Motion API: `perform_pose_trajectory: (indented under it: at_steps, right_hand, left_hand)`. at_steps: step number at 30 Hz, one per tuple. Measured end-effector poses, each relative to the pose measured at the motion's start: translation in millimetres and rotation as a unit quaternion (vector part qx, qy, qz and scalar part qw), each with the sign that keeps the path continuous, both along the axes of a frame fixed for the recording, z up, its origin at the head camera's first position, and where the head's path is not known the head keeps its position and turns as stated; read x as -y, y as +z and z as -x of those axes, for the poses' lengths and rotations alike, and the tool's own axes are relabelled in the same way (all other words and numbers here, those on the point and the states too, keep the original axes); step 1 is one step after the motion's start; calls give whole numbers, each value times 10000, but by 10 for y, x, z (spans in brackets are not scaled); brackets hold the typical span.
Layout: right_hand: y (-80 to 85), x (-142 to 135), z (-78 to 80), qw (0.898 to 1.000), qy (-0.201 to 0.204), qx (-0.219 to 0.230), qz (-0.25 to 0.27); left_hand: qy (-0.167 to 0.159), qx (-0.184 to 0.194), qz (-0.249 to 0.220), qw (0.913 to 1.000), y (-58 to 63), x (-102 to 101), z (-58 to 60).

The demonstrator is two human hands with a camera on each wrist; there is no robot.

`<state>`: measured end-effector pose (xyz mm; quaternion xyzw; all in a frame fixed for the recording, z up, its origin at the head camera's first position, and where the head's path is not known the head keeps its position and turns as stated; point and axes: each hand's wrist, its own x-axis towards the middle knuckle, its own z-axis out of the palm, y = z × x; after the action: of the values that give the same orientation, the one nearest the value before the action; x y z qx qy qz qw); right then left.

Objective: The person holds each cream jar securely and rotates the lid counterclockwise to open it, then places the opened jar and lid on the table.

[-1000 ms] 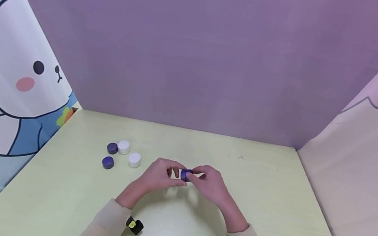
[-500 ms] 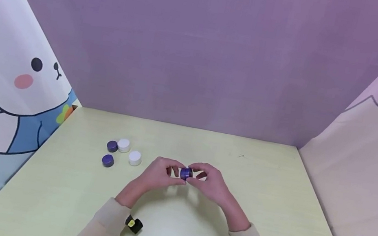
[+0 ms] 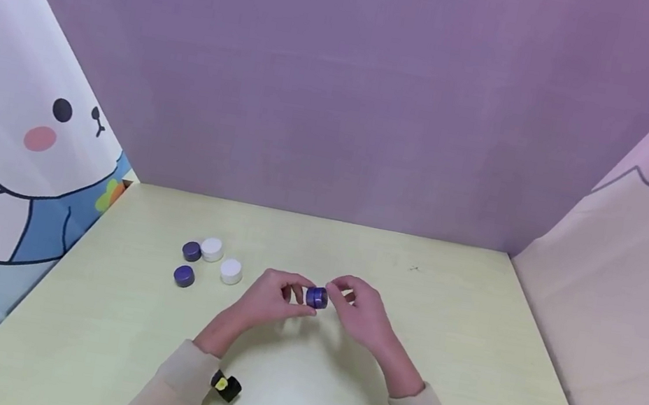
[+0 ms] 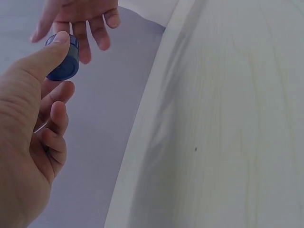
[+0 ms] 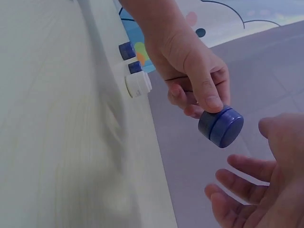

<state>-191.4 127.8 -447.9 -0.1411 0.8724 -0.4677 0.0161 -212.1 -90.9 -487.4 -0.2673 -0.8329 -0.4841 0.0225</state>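
My left hand (image 3: 271, 299) pinches a small round purple jar with a lid (image 3: 317, 298) between thumb and fingers, above the middle of the table. The jar lies on its side, one flat end turned toward the right hand; it looks blue in the right wrist view, where a groove runs round it between lid and body (image 5: 222, 127). Just right of it is my right hand (image 3: 362, 315), holding nothing. Its thumb and fingers (image 5: 247, 185) are spread and slightly bent in the right wrist view, with a gap between them and the jar.
Left of the hands on the pale table (image 3: 464, 366) stand two low purple round pieces (image 3: 184, 276) and two white round ones (image 3: 231, 271). A purple panel (image 3: 342, 92) rises along the back edge, with printed cloths at both sides.
The right fingers, earlier on the jar's right end, have come off it. The left hand still holds the jar, which has shifted slightly left.
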Motion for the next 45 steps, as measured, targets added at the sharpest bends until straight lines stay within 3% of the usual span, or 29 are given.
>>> perform_pose_trajectory:
  at_steps: [7, 11, 17, 28, 36, 45]
  right_hand:
    - [17, 37, 22, 9973, -308, 90, -663]
    - [-10, 47, -13, 9961, -210, 359, -774]
    - [-70, 24, -62, 9959, -30, 554, -710]
    - [-78, -22, -20, 9977, 522, 319, -305]
    - [-106, -99, -16, 9939, 1090, -177, -56]
    - [-127, -115, 3, 9899, 1187, -760, 148]
  left_hand:
    - [60, -31, 6, 10000, -18, -10, -3]
    - [131, 74, 13, 9999, -59, 4, -50]
    - [-75, 123, -33, 9999, -140, -19, -96]
    - [-68, 57, -62, 9999, -120, -28, -65]
    - [-118, 61, 2, 9999, -89, -26, -65]
    - [-153, -42, 9, 9999, -98, -47, -14]
